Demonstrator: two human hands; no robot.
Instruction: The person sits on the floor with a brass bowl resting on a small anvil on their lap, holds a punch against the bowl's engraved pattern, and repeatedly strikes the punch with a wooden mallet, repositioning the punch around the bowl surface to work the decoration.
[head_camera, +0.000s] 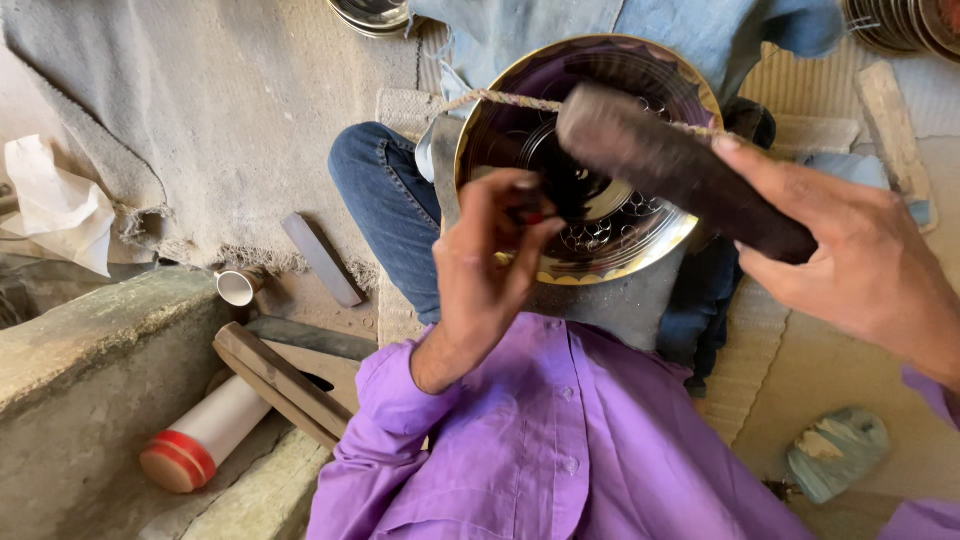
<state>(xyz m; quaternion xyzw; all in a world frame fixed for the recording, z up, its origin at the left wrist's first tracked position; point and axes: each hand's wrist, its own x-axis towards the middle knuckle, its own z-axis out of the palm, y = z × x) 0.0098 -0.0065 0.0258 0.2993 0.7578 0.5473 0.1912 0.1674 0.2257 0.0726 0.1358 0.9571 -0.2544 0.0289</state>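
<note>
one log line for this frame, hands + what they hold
left hand: pinches small dark tool on brass plate | right hand: holds dark wooden block over plate

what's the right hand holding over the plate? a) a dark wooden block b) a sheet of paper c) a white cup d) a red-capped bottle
a: the right hand grips a dark wooden block raised over the engraved metal plate, while the left hand pinches a small tool against the plate.
</note>
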